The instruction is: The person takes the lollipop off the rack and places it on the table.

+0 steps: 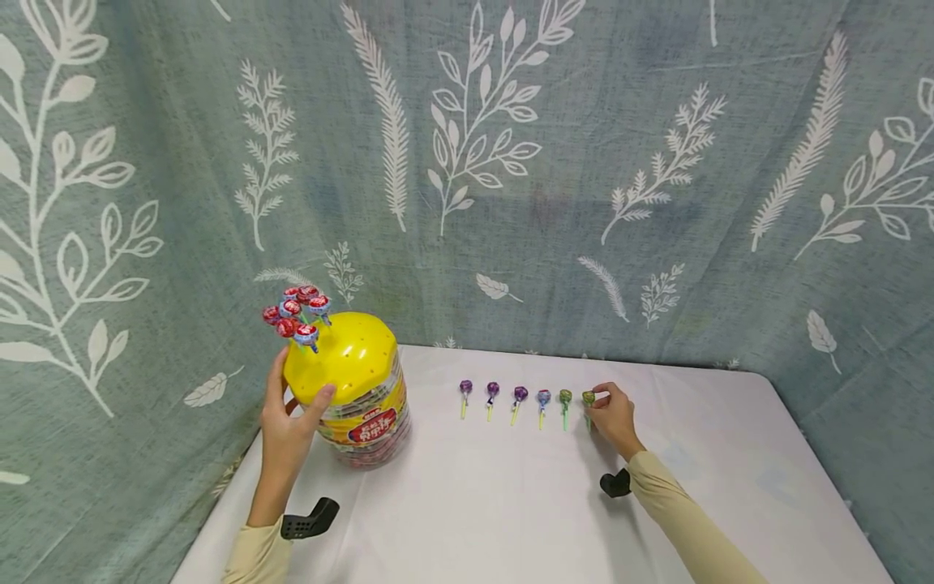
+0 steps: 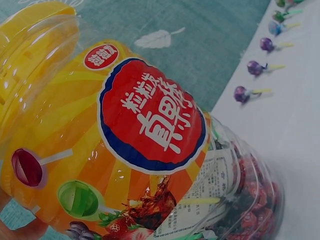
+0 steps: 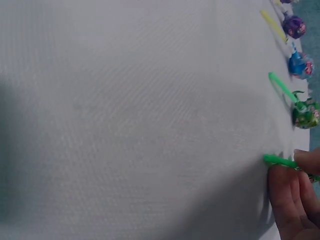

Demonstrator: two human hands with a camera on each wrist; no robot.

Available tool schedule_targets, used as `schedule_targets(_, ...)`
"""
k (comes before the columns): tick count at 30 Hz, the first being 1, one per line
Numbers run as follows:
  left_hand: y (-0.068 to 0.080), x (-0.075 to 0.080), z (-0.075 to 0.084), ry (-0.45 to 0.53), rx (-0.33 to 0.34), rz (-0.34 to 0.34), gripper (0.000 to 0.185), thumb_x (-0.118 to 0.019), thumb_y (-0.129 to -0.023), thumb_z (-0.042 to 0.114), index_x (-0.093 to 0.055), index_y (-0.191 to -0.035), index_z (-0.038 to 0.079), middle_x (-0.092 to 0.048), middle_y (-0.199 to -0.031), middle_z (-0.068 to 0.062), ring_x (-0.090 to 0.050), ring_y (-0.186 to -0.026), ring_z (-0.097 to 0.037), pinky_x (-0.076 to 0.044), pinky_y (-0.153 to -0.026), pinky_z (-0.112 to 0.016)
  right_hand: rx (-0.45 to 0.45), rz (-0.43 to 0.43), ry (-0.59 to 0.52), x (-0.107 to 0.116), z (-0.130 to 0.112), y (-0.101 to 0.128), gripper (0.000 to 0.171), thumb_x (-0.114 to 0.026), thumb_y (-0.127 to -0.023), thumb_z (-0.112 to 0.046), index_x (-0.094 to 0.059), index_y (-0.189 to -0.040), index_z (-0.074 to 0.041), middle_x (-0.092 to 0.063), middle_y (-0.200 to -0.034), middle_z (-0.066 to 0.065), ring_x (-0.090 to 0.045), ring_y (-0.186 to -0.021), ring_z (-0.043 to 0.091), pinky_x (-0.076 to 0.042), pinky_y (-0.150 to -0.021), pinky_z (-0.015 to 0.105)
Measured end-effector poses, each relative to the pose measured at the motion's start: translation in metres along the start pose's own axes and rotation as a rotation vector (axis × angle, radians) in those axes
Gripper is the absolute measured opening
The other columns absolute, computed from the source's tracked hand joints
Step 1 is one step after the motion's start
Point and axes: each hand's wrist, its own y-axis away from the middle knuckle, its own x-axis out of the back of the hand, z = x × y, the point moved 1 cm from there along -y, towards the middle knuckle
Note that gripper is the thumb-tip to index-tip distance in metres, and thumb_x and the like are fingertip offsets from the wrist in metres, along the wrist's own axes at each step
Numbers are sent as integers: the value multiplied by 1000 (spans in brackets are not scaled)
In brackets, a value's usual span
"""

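Observation:
On the left stands a clear plastic candy jar (image 1: 372,426) with a yellow lid (image 1: 357,349). My left hand (image 1: 286,434) holds it near the top, thumb at the lid's front edge and fingers around the far side, partly hidden. Several red and blue-wrapped lollipops (image 1: 289,308) stand upright in the lid. At the right end of a row on the table, my right hand (image 1: 614,418) pinches a green lollipop (image 1: 588,398); its green stick (image 3: 278,160) points toward the near side. Beside it lies another green lollipop (image 1: 565,397).
Leftward along the row lie a blue lollipop (image 1: 543,397) and three purple lollipops (image 1: 520,394), sticks toward me. They rest on a white-covered table (image 1: 496,503). A grey-green leaf-patterned curtain (image 1: 554,203) surrounds the table's back and sides. More candies (image 2: 255,200) show inside the jar.

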Motion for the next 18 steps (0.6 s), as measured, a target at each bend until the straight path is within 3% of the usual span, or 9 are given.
schedule_targets(9,-1,0,0,-10,13,-1,82,-71,-83,19,-24,-149,34,-32,-149,4,-29,-133,-16,-30,-101,-49,-45,-2,44,0,1,-2,38,-73,-74,0,-56,-107,3,-59,-79,15,-56,-64,23,-47,-49,28)
schedule_targets(18,1,0,4,-15,25,-3,82,-70,-83,19,-23,-150,32,-33,-148,2,-30,-132,-17,-31,-102,-49,-7,31,102,7,-7,-5,34,-70,-77,-3,-57,-108,2,-57,-84,16,-54,-75,29,-44,-61,35)
